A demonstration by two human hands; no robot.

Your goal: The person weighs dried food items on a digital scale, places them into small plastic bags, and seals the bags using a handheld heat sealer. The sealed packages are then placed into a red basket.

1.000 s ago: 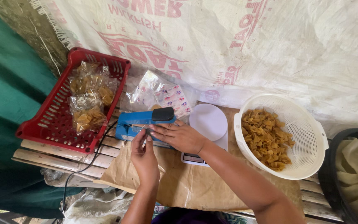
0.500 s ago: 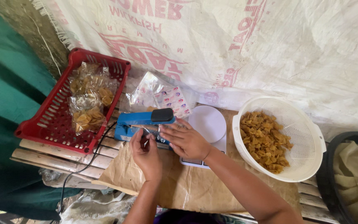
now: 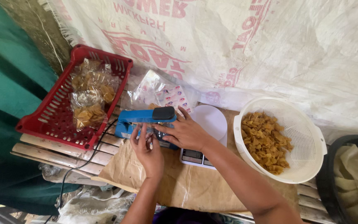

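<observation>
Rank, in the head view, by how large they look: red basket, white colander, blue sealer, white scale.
1. Red basket and white colander: alike, no clear winner.
2. White scale, though partly hidden.
3. Blue sealer.

Over on the left sits a red slatted plastic crate (image 3: 54, 118) holding clear sealed snack packets (image 3: 88, 97). On the right, a white perforated plastic colander (image 3: 307, 141) of golden fried chips (image 3: 266, 141). Between them, a white digital kitchen scale (image 3: 206, 128) on brown paper (image 3: 187, 186).
</observation>
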